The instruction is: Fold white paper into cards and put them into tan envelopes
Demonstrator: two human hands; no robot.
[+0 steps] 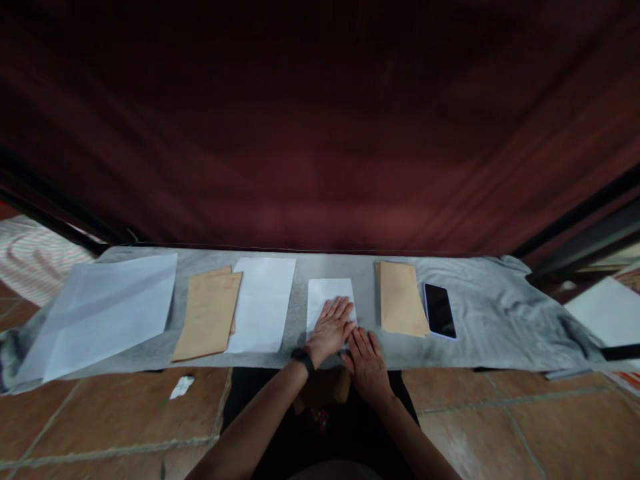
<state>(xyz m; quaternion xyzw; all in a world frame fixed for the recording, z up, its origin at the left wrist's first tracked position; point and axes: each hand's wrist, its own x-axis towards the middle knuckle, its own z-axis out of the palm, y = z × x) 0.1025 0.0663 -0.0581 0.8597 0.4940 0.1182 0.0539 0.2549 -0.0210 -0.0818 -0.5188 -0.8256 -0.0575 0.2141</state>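
My left hand (331, 328), with a black watch on its wrist, lies flat with fingers stretched out on a small folded white paper (327, 293) on the grey cloth (480, 300). Beside it, my right hand (367, 359) also lies flat with fingers apart, at the near edge of the same paper and touching the left hand. Neither hand grips anything.
Left of the hands lie a white sheet (263, 303), a stack of brown envelopes (209, 315) and a large white sheet (105, 313). To the right sit another brown envelope stack (401, 297) and a dark phone (439, 310). A dark red curtain (320, 133) hangs behind. A paper scrap (181, 386) lies on the tiled floor.
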